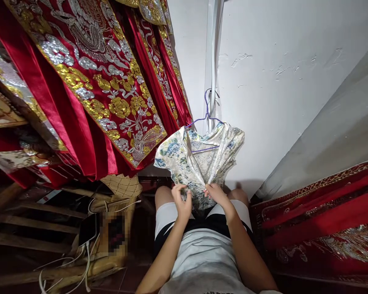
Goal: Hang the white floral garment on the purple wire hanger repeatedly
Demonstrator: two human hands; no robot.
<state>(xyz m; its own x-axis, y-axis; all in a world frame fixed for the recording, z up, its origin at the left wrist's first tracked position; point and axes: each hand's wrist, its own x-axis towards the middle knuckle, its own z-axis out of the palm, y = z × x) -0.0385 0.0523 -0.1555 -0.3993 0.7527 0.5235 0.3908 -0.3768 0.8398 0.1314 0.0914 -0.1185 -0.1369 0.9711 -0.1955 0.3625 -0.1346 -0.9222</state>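
Observation:
A small cream dress with blue flowers (199, 157) hangs on a purple wire hanger (206, 118) hooked to a white pipe on the wall. Its back opening gapes, edged by a white zip line. My left hand (183, 201) pinches the left edge of the cloth near the bottom of the opening. My right hand (216, 194) pinches the right edge at the same height. Both hands are closed on the fabric, close together, just above my knees.
Red robes with gold and silver embroidery (88, 77) hang at the left. More red embroidered cloth (319, 220) lies at the right. A phone (88, 228) with white cables rests on a wooden chair at lower left. The white wall (279, 81) stands ahead.

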